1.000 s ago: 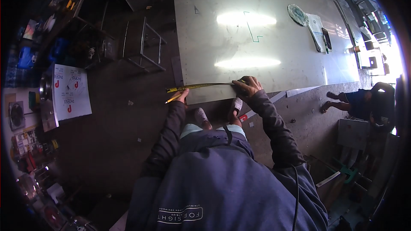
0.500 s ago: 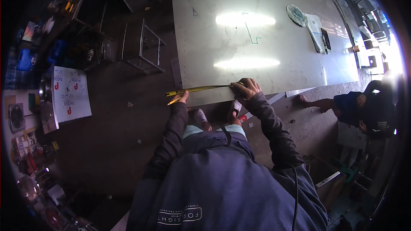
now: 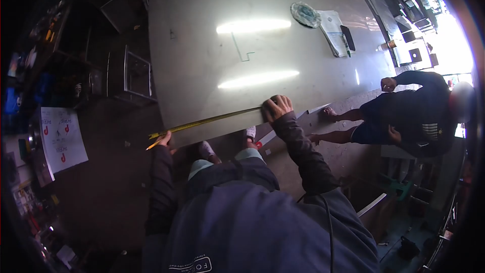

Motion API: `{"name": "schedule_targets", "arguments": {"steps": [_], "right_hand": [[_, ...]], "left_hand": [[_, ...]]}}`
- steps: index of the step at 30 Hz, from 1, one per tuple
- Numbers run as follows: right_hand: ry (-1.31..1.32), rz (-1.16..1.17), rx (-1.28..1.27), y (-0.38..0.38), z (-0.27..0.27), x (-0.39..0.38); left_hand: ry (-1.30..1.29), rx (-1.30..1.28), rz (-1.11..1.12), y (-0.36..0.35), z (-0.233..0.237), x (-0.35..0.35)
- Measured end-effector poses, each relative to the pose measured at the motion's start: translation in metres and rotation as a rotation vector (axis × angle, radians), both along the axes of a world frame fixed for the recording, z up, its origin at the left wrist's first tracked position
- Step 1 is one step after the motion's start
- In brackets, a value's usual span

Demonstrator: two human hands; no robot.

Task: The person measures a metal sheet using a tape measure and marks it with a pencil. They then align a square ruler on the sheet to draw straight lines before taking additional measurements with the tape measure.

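Observation:
A yellow tape measure (image 3: pixel 207 120) is drawn out along the near edge of a large metal sheet (image 3: pixel 192 86). At the sheet's left corner, my left hand (image 3: pixel 165 140) is closed on the free end of the blade. A yellow pencil (image 3: pixel 153 145) also sticks out from those fingers, its tip pointing left. My right hand (image 3: pixel 278 108) is wrapped around the tape's dark case, which it mostly covers, on the sheet near the front edge. Green marker lines (image 3: pixel 244 55) are drawn on the metal farther back.
A round greenish disc-like object (image 3: pixel 305 15), papers (image 3: pixel 331 33) and a dark phone-like item (image 3: pixel 348 38) lie on the sheet. Another person (image 3: pixel 414 114) stands at the right. A metal frame (image 3: pixel 137 75) and a printed white panel (image 3: pixel 63 141) are at the left.
A longer stretch of blade now lies between my hands, which are farther apart. The view has shifted rightward, and the other person stands closer to the sheet with a hand near its edge.

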State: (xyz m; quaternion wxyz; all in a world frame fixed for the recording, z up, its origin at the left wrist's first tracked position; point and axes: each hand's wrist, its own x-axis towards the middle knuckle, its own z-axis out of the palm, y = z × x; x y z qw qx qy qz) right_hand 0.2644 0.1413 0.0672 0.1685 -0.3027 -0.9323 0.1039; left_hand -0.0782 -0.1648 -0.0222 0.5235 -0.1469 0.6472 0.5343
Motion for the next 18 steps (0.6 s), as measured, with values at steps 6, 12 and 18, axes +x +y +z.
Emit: {"name": "schedule_targets", "arguments": {"steps": [6, 12, 18], "right_hand": [[-0.028, -0.054, -0.061, 0.085, -0.01, 0.09], [-0.119, -0.041, -0.147, 0.136, -0.013, 0.135], [-0.261, -0.032, -0.286, 0.14, -0.002, 0.122]], "left_hand": [[0.056, -0.027, 0.123, -0.02, -0.011, -0.007], [0.043, -0.07, 0.042, -0.031, -0.003, -0.018], [0.077, -0.007, 0.068, -0.042, -0.009, -0.024]]}}
